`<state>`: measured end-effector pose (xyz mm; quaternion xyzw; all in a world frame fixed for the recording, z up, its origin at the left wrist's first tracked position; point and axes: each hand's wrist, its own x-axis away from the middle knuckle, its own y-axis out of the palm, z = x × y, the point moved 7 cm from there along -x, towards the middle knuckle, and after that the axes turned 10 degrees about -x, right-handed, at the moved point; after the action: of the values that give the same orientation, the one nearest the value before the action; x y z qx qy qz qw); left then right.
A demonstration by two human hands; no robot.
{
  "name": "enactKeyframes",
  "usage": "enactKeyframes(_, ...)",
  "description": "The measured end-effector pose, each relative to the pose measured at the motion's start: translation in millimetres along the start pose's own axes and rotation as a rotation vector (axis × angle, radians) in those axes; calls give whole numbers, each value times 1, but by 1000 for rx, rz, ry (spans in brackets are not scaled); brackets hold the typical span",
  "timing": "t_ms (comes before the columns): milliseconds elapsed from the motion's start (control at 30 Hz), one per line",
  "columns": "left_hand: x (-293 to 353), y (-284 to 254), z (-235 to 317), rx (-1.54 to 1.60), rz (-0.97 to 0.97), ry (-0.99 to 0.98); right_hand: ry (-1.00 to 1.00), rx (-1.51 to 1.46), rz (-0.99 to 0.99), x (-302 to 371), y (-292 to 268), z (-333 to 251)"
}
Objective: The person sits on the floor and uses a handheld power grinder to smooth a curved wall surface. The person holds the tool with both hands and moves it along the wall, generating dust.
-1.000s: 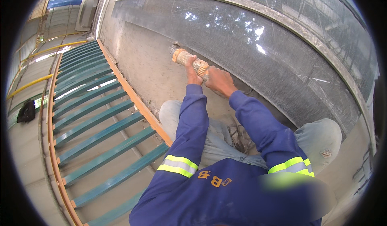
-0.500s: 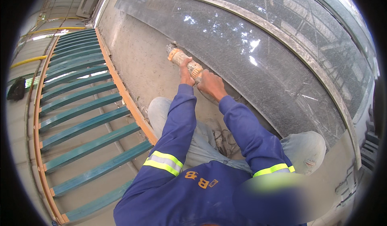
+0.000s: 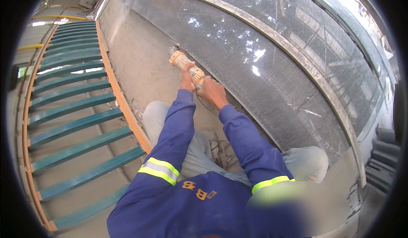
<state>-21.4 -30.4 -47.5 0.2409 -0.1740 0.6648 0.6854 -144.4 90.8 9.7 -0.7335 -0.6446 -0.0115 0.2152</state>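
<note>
A dusty, orange-banded angle grinder (image 3: 181, 61) points away from me, up and to the left. Its grey metal head is right by the lower edge of a dark, glossy slab (image 3: 250, 85); whether it touches the edge I cannot tell. My left hand (image 3: 187, 79) is wrapped round the middle of the tool's body. Behind it, my right hand (image 3: 213, 91) is closed on the rear end, and the fingers there are partly hidden. A cable (image 3: 206, 106) trails from the back of the tool toward my legs.
A long pale strip (image 3: 293, 49) lies across the dark slabs. To my left runs a rack-like frame with orange rails (image 3: 121, 98) and green slats (image 3: 80, 121). My bent knees (image 3: 307, 161) are close to the slab. Dark grey blocks (image 3: 380, 161) are stacked at the far right.
The view has shifted, so the whole scene sits a little further left. Both hands keep their grip on the grinder, which stays beside the slab's edge.
</note>
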Motion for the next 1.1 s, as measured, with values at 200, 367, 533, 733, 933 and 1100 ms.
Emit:
enactKeyframes(200,11,10,1,-2,13,-17,18,-16,-2,-1,0,8)
enactKeyframes(367,23,11,1,23,15,-23,0,3,22,9,-6,0)
enactKeyframes(533,25,11,2,25,18,-16,-9,-7,26,12,-7,1)
enactKeyframes(733,23,14,1,33,11,-10,-18,-14,11,9,-6,7)
enactKeyframes(933,13,9,3,23,-5,8,-22,-3,23,-1,1,8)
enactKeyframes(1100,13,10,2,24,-9,12,-25,8,12,-3,2,9)
